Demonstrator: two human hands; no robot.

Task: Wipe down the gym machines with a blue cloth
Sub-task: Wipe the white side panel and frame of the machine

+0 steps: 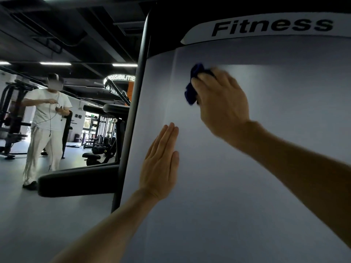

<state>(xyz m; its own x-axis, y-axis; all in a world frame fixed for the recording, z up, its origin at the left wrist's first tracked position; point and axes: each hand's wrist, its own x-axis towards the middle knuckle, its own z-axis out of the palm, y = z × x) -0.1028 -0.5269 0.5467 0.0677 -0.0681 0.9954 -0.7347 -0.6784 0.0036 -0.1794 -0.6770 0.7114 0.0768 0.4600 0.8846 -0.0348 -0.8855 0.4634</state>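
Clearly mid-wipe, the right hand (222, 103) clutched the bunched blue cloth (191, 92) against the machine's pale panel (266, 149), just below its "Fitness" label (271, 27); the left hand (161, 164) lay flat, fingers straight. Most of the panel probably remained unwiped.

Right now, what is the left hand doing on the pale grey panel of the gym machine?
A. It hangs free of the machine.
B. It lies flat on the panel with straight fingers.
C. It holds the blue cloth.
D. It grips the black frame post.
B: the left hand lies flat with straight fingers on the pale grey panel, while the right hand holds the crumpled dark blue cloth higher up.
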